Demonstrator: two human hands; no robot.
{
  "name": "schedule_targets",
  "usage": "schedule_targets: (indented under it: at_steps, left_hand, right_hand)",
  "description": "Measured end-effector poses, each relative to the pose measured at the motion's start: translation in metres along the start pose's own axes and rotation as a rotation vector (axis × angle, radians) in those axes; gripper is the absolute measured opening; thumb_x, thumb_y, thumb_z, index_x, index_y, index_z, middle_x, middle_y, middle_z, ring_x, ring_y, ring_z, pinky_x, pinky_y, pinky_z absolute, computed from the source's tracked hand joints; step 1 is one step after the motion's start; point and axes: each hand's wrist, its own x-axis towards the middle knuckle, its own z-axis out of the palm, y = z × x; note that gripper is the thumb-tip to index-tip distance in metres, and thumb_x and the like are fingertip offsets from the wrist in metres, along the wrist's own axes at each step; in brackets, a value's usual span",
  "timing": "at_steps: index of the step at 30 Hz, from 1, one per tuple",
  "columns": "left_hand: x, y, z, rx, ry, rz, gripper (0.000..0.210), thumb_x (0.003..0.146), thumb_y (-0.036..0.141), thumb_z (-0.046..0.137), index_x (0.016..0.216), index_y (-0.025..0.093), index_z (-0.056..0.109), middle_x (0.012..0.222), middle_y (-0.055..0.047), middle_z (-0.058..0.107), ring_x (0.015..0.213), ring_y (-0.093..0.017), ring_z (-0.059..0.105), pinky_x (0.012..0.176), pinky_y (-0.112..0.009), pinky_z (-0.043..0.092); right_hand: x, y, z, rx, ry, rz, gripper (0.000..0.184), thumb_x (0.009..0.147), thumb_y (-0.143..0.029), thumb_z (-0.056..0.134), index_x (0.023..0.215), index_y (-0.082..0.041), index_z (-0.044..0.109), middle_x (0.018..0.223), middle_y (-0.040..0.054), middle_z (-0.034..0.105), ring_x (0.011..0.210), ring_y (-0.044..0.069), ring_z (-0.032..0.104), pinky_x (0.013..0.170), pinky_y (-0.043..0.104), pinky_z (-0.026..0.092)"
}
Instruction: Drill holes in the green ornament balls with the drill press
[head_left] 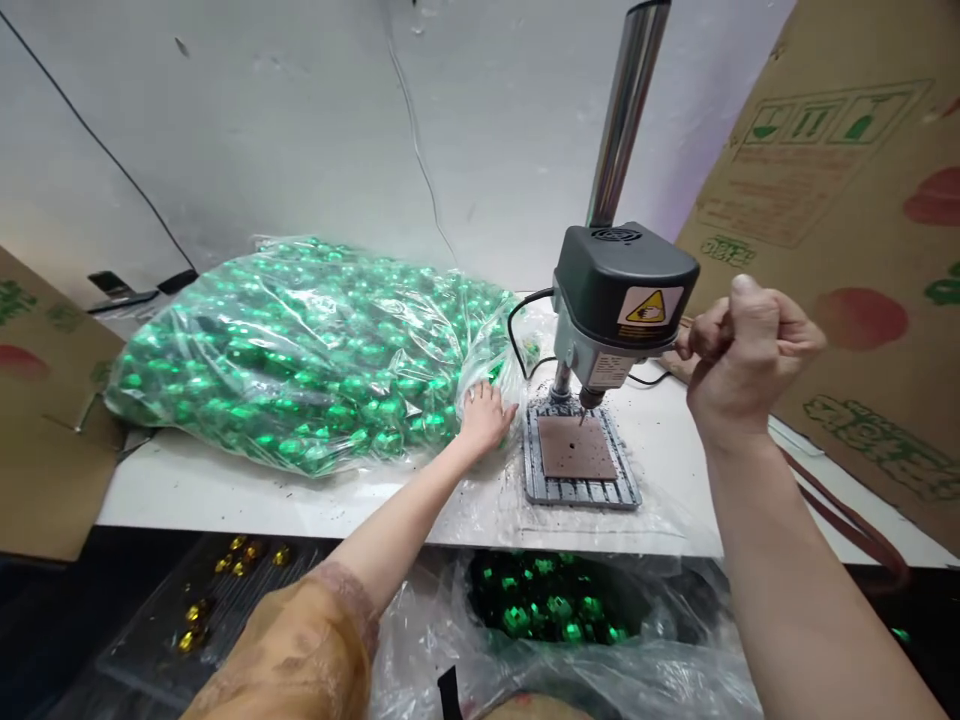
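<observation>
Reaching left hand (484, 415), fingers spread, into bead bag (307, 350) beside drill (622, 300) for picking; right hand (746, 345) fisted tight on feed lever, bit raised over plate (577, 447) near tabletop (225, 490) front edge

You are in a small workshop; a bench drill press (619, 300) stands at centre right on a white tabletop (225, 490); a bulging clear bag of green beads (307, 350) fills the left; printed cardboard cartons (855, 230) lean at both frame edges.
</observation>
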Motion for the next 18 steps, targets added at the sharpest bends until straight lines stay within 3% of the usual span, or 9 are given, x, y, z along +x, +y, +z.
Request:
schedule_targets:
  at_steps: [4,6,9,12,14,18]
  left_hand:
    - [-0.026,-0.008,0.008,-0.029,-0.061,0.076,0.047,0.109,0.047,0.044,0.124,0.015,0.074,0.134,-0.021,0.071,0.154,-0.045,0.040,0.118,-0.064,0.040]
    - [-0.035,-0.016,0.007,-0.045,-0.051,0.073,0.047,0.109,0.049,0.043,0.136,0.020,0.070,0.136,-0.018,0.071,0.151,-0.046,0.043,0.114,-0.067,0.043]
    - [-0.042,-0.032,0.006,-0.038,0.007,0.034,0.055,0.108,0.051,0.044,0.155,0.024,0.055,0.156,-0.020,0.058,0.147,-0.048,0.047,0.110,-0.067,0.046]
    - [-0.046,-0.052,0.008,-0.030,0.074,-0.017,0.063,0.107,0.055,0.045,0.157,0.018,0.051,0.162,-0.027,0.048,0.142,-0.046,0.053,0.109,-0.062,0.050]
    - [-0.048,-0.066,0.010,-0.056,0.093,0.011,0.057,0.107,0.052,0.047,0.152,0.019,0.056,0.157,-0.025,0.053,0.138,-0.040,0.058,0.110,-0.055,0.051]
    - [-0.056,-0.087,0.009,-0.058,0.037,0.249,0.038,0.110,0.033,0.044,0.139,0.025,0.066,0.142,-0.014,0.066,0.134,-0.031,0.060,0.108,-0.044,0.054]
  right_hand:
    - [0.000,-0.002,0.004,0.001,0.035,-0.017,0.052,0.075,-0.042,0.072,0.047,-0.023,0.033,0.037,-0.0083,0.032,0.032,0.006,0.028,0.035,0.028,0.027]
    - [-0.001,-0.004,0.005,-0.001,0.044,-0.020,0.052,0.073,-0.042,0.073,0.047,-0.023,0.033,0.037,-0.0082,0.034,0.032,0.006,0.028,0.035,0.028,0.026]
    - [-0.001,-0.004,0.006,-0.014,0.055,-0.026,0.052,0.073,-0.043,0.072,0.047,-0.024,0.032,0.037,-0.0082,0.034,0.031,0.006,0.029,0.035,0.028,0.026]
    - [-0.002,-0.004,0.006,-0.040,0.068,-0.029,0.050,0.073,-0.042,0.070,0.047,-0.024,0.031,0.037,-0.0082,0.034,0.031,0.006,0.028,0.034,0.029,0.025]
    - [-0.002,-0.003,0.006,-0.050,0.077,-0.031,0.049,0.073,-0.041,0.069,0.048,-0.024,0.031,0.037,-0.0080,0.034,0.032,0.007,0.027,0.033,0.030,0.024]
    - [-0.002,-0.002,0.005,-0.055,0.091,-0.030,0.049,0.072,-0.043,0.069,0.049,-0.025,0.030,0.039,-0.0083,0.032,0.034,0.006,0.025,0.035,0.030,0.025]
